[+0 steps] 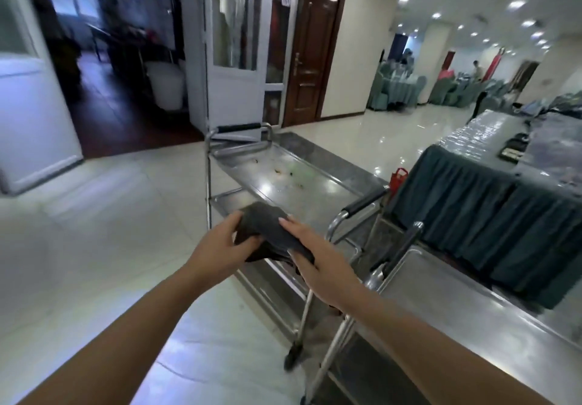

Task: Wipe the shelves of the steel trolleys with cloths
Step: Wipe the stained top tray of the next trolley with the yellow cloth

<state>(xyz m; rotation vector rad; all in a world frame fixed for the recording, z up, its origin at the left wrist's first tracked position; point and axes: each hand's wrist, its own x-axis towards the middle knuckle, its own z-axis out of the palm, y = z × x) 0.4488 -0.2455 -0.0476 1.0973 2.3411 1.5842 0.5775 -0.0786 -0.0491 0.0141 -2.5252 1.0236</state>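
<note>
At the centre of the frame we hold a dark cloth [271, 231] in both hands: our left hand [220, 247] curls its fingers round its left end, our right hand [315, 263] pinches its right side. It hangs above the near edge of a steel trolley [299, 181], whose top shelf carries small crumbs. A second trolley [456, 319] stands at lower right, beside a surface draped in a green skirt [488, 215]. Glossy pale floor tiles [94, 231] spread left; a dark wooden door [315, 58] stands at upper centre.
</note>
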